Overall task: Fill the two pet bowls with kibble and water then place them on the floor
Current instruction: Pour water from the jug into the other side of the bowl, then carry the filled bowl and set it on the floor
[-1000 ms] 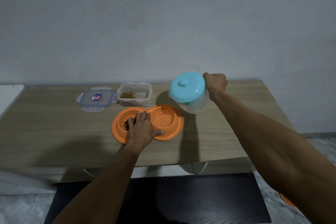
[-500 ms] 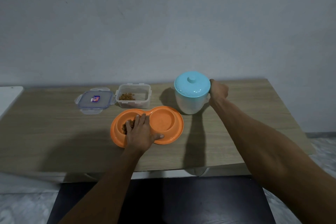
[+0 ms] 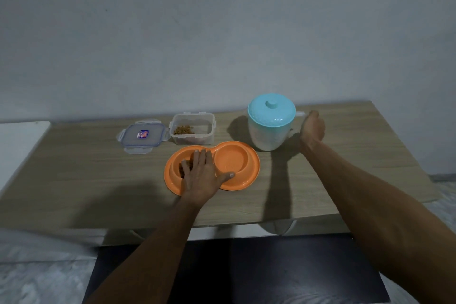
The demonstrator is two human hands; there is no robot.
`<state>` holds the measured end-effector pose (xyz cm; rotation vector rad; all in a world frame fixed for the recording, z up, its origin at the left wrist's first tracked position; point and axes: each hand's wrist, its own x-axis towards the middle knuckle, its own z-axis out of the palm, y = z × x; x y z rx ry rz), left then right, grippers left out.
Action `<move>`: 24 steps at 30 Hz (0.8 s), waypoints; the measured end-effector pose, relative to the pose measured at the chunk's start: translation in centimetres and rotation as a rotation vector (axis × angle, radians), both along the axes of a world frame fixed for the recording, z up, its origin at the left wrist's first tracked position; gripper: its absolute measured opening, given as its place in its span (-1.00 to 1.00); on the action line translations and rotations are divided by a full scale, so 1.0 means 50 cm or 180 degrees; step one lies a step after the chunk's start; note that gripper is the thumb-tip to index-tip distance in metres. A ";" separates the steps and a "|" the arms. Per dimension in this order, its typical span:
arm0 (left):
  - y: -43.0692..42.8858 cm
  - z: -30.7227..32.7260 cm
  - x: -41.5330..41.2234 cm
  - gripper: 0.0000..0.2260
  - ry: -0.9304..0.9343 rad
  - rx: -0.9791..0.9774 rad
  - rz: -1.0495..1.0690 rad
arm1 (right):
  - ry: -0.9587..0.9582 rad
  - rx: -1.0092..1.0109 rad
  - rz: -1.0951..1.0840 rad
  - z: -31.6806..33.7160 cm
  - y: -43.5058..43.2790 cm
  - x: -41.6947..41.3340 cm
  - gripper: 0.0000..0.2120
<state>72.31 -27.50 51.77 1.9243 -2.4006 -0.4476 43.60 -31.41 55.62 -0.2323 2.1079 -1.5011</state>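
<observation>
An orange double pet bowl [image 3: 243,181] lies on the wooden table [image 3: 74,180]. Its left well holds brown kibble [image 3: 183,168]; the right well [image 3: 230,159] looks smooth, and I cannot tell its water level. My left hand [image 3: 202,176] rests flat on the bowl's middle, fingers over the kibble well and thumb on the front rim. A white pitcher [image 3: 267,134] with a light blue lid [image 3: 271,109] stands upright behind the bowl's right end. My right hand [image 3: 313,128] is curled at the pitcher's handle [image 3: 299,114], fingers hidden.
A clear box [image 3: 193,132] with some kibble stands behind the bowl, its clip lid [image 3: 142,137] lying to its left. A white surface [image 3: 19,145] adjoins the table's left end. A dark mat [image 3: 234,269] covers the floor below the table's front edge.
The pitcher was raised and tilted over the right well; it has come down upright on the table. My left hand has stayed on the bowl.
</observation>
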 end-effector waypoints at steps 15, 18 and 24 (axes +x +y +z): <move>-0.055 -0.046 0.187 -0.44 0.1072 0.0604 0.1998 | 0.0037 0.1249 0.1396 -0.082 0.099 0.242 -0.39; -0.070 -0.055 0.199 -0.45 0.1265 0.0803 0.2047 | 0.0167 0.1434 0.1453 -0.102 0.093 0.268 -0.37; -0.084 -0.078 0.213 -0.58 0.1930 0.1146 0.2287 | 0.0036 0.1255 0.1158 -0.129 0.118 0.269 -0.33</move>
